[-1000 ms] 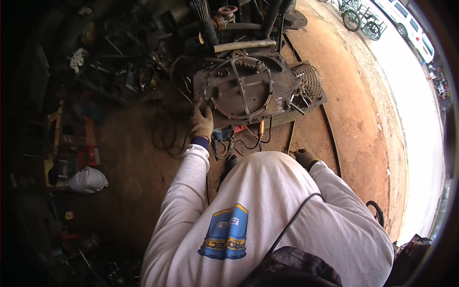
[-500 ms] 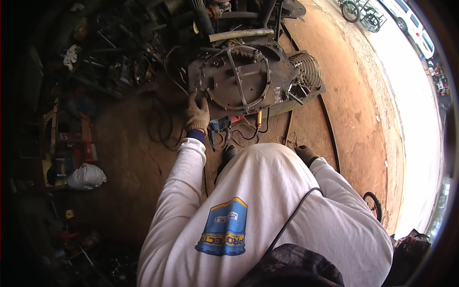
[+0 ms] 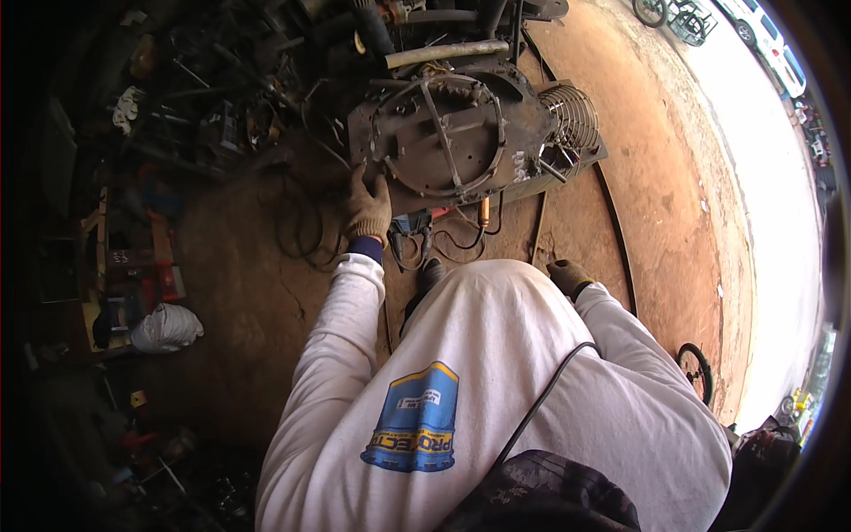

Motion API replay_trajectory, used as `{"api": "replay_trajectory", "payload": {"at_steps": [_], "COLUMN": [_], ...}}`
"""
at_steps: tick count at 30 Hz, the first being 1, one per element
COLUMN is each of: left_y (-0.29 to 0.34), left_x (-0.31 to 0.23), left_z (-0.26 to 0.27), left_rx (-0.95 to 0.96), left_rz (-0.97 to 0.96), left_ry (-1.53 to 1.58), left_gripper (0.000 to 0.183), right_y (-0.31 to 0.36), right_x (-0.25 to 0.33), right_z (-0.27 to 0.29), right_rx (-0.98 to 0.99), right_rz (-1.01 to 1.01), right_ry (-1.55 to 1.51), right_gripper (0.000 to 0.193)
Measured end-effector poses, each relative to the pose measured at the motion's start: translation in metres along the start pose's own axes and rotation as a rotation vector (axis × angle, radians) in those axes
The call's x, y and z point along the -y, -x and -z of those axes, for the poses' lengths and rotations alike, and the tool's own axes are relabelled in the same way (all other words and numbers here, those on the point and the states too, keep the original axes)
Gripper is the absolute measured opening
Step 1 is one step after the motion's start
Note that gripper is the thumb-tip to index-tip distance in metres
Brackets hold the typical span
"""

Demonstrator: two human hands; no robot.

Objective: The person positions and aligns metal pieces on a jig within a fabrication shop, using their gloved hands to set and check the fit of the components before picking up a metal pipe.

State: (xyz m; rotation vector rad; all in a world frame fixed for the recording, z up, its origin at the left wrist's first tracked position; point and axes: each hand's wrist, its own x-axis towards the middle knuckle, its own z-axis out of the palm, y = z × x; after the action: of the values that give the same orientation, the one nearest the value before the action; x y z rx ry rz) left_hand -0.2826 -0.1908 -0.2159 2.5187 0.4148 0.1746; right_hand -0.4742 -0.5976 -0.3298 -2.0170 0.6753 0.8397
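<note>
A brown metal plate [image 3: 417, 191] with a welded round ring frame [image 3: 502, 133] and a cross bar lies in front of me. My left hand [image 3: 366, 213], in a tan knit glove, grips its near left corner, thumb and fingers around the edge. A coil of metal rings [image 3: 572, 117] sits at the plate's right end. My right hand [image 3: 570, 277], in a darker glove, is beside my right knee, apart from the plate. Its fingers look curled and are partly hidden, so anything inside them does not show.
Under the near edge of the plate lie a blue power tool [image 3: 409, 223], cables and an orange handle [image 3: 484, 211]. Dark machine parts crowd the far left. A white sack [image 3: 167, 328] rests at left. A long dark cable [image 3: 613, 222] runs along the floor at right.
The view has shifted slightly. My left hand stays at the plate's corner, and my right hand stays beside my knee.
</note>
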Motion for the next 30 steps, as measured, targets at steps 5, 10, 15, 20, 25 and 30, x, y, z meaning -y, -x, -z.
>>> {"api": "replay_trajectory", "payload": {"at_steps": [5, 10, 15, 20, 25, 30], "left_y": [0.003, -0.002, -0.001, -0.002, -0.002, -0.001], "left_x": [-0.008, 0.007, 0.001, 0.006, 0.003, 0.002], "left_z": [0.006, -0.005, -0.002, -0.004, -0.001, 0.003], "left_rx": [-0.001, -0.082, -0.039, -0.079, -0.049, -0.02], "left_rz": [-0.017, -0.133, -0.1, -0.139, -0.115, -0.061], "left_ry": [0.039, 0.074, 0.062, 0.042, -0.008, -0.022], "left_gripper": [0.052, 0.052, 0.052, 0.051, 0.052, 0.052], "right_y": [0.011, -0.01, -0.036, -0.012, -0.049, -0.045], "right_x": [0.008, -0.001, -0.025, 0.011, -0.03, -0.027], "right_z": [-0.001, -0.006, -0.011, -0.008, -0.023, -0.023], "right_rx": [-0.008, 0.013, 0.013, 0.047, 0.099, 0.066], "right_rz": [0.016, 0.012, 0.211, -0.032, -0.073, 0.017], "right_ry": [0.032, 0.026, 0.132, 0.045, -0.171, -0.061], "right_gripper": [0.043, 0.041, 0.043, 0.037, 0.036, 0.043]}}
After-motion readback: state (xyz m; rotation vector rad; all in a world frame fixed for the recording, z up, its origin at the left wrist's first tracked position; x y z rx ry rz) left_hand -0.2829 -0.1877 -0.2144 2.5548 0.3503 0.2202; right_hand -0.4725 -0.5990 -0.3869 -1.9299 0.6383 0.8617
